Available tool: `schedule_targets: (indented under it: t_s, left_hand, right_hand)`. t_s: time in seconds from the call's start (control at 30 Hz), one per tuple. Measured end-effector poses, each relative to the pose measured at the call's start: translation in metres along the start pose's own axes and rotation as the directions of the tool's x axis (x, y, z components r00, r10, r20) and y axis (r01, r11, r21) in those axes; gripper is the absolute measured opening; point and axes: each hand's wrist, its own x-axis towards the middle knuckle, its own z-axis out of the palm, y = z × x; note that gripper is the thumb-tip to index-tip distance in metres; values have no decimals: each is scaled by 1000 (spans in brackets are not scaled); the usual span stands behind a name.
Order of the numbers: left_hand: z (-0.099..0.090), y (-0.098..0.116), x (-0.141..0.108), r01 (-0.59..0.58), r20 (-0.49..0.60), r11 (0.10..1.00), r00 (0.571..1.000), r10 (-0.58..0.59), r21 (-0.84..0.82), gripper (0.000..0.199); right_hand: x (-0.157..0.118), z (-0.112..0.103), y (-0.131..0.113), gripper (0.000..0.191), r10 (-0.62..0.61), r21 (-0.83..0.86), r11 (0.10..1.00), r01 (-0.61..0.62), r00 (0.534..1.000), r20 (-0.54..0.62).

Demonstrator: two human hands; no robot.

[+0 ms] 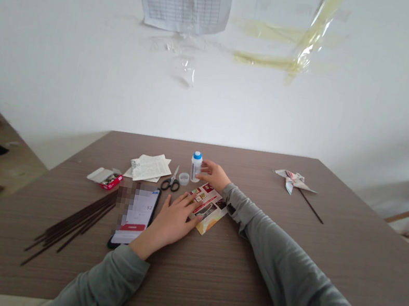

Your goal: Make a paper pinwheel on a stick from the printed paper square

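While the person sat at a wood-grain laminate table (247,271), their left hand (167,223) lay flat and open, its fingers spread and their tips resting on a glossy printed card (205,208) with red and cream panels. Their right hand (216,175) hovered just beyond the card, loosely curved and open, with its fingers at the side of a small white plastic bottle (196,168) with a blue cap. It was not closed around the bottle, which stood upright on the table.

Beside the bottle, towards the left of the card, sat a small translucent round cap (183,179). Further left of the card lay black-handled scissors (170,183) with slim metal blades, and past them a loose pile of printed paper sheets (150,167). A smartphone (134,217) lay just left of the card, its lit screen partly blurred. Further left of the card were a small red-and-white cardboard box (105,178) and a bundle of thin dark sticks (69,224), spread slightly like straight rods. Well right of the card lay a folded paper pinwheel (292,181) on a slender dark stick (311,206). Grey knit sleeves (271,244) covered both forearms.
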Motion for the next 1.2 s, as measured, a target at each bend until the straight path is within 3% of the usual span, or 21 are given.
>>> schedule_targets:
  t_s: [0.13,0.23,0.47,0.77,0.9,1.2]
  left_hand:
    - [-2,8,-2,23,-18,999,1000,-22,23,59]
    - [-3,11,-4,30,-31,999,999,-29,24,59]
    - [-1,10,-3,29,-50,1000,998,-29,0,66]
    - [2,10,-2,30,-96,999,995,-33,-27,63]
    - [2,11,-2,31,-121,999,992,-35,-32,62]
    - [2,12,-4,40,-112,999,993,-41,-9,62]
  right_hand:
    - [4,3,1,39,14,-12,1000,-15,998,-63]
    - [2,4,0,31,11,8,1000,-11,995,-99]
    - [-15,-13,1,32,-23,112,993,38,991,-133]
    - [-60,-68,4,38,-46,133,988,77,974,-221]
    - [-80,-87,13,38,-38,49,997,53,964,-263]
    - [-89,-87,32,43,-19,-33,999,9,951,-309]
